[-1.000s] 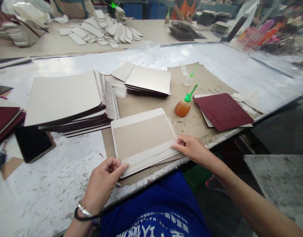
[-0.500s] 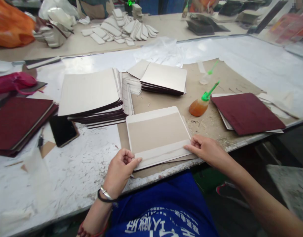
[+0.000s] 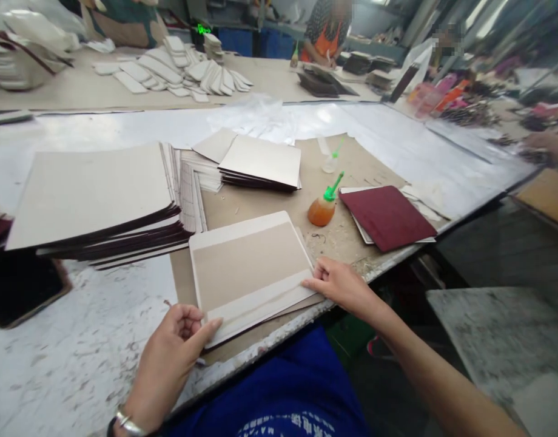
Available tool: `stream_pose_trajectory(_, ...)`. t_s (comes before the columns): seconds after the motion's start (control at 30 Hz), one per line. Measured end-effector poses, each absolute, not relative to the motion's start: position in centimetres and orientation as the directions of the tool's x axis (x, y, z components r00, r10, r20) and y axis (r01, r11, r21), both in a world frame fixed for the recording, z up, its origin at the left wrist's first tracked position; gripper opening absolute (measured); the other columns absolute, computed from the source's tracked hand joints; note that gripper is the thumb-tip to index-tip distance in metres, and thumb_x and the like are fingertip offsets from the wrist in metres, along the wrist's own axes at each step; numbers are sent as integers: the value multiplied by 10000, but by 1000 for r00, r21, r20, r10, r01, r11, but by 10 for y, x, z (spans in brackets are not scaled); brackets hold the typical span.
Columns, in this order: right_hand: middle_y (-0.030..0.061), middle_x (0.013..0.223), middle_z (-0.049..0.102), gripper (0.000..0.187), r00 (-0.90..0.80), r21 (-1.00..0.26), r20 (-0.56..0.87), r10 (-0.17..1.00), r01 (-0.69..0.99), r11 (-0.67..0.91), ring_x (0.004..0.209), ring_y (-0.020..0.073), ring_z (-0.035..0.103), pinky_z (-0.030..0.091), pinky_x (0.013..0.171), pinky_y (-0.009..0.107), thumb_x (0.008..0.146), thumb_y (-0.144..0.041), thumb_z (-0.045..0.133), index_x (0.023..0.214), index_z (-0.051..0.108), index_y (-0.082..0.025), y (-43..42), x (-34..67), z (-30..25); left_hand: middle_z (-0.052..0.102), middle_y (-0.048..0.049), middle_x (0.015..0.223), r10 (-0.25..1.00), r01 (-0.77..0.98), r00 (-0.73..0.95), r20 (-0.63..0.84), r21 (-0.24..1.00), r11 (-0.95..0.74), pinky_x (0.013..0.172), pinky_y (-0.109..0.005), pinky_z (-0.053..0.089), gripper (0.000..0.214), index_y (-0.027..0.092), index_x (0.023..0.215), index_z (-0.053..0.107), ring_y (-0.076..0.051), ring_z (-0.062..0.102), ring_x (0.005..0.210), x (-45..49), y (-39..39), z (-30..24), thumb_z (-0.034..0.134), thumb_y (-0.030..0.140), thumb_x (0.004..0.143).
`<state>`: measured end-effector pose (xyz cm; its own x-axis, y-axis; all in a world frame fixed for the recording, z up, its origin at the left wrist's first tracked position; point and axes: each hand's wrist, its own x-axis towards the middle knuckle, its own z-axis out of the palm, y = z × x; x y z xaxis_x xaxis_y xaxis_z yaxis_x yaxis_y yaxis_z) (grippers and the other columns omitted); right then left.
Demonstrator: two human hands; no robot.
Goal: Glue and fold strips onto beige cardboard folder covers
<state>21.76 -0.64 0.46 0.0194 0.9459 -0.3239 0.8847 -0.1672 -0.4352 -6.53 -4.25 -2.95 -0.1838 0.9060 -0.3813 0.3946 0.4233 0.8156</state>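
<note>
Panel point(image 3: 252, 267) near table edge point(image 3: 263, 349) — bottle point(image 3: 322, 212) apart.

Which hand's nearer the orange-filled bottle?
Right: the right hand touches the pale panel at its right edge, closer in than the bottle; the left hand is farther off, at the near-left corner.

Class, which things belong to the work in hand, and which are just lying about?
Likely belonging: beige-centred panel held by left hand and right hand; pale panel stack; maroon panel; orange-filled squeeze bottle.

Probably lying about: smartphone; crumpled clear plastic.
</note>
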Motion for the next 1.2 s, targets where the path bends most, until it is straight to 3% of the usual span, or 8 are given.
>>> stream_pose_trajectory(0.37,-27,587,526,271,20,-462,-336,942,868,-183,569,128,471,260,503,224,721,-432,599,629,489,-203,-6,219,0,494,49,536,893,361,-186,-409,817,449,477,-252,370,507,198,725,469,-132,459,520,-63,-42,-21,675,593,484)
stream_pose_trajectory(0.83,-32,574,516,279,-39,-541,-320,946,828,-149,565,129,474,311,510,219,723,-449,586,639,481,-205,-6,228,-11,500,41,572,918,353,-139,-371,848,396,493,-246,361,424,196,742,479,-124,455,539,-66,-47,-26,651,543,571)
stream_pose_trajectory(1.2,-31,584,503,292,-40,-561,-320,946,813,-156,577,130,474,304,509,214,717,-455,580,634,469,-198,-5,228,-12,511,32,558,904,357,-164,-394,831,427,486,-267,367,490,199,719,480,-145,465,535,-61,-45,-18,647,601,496)
